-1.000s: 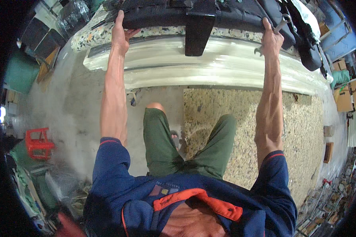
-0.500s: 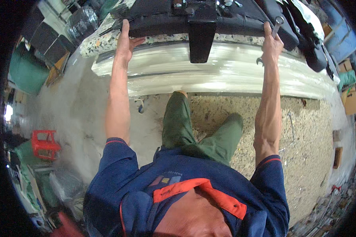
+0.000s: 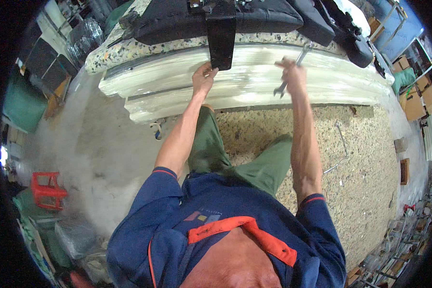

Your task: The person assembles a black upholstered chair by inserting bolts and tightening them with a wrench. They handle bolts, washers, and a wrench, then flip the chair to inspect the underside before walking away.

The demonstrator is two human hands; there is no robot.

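Note:
A black padded cushion (image 3: 177, 25) lies on the stack at the far side, with a black metal bracket (image 3: 221, 45) jutting from it toward me. At the bracket's lower left corner is my left hand (image 3: 203, 80), its fingers curled and closed at the edge. To the right, my right hand (image 3: 295, 77) is closed around a metal combination wrench (image 3: 279, 90). Its open jaw points down toward me and its other end points up and away. That hand is slightly blurred and apart from the cushion.
Beneath the cushion are a speckled foam slab (image 3: 105, 57) and plastic-wrapped pale boards (image 3: 173, 96). A speckled foam sheet (image 3: 360, 192) covers the floor on the right, with a thin bent metal rod (image 3: 343, 141) on it. A red stool (image 3: 49, 190) stands left; cardboard boxes (image 3: 413, 105) sit right.
My left hand has left the cushion's left edge and moved right to the bracket. My right hand has left the cushion's right side and moved left and nearer, still holding the wrench.

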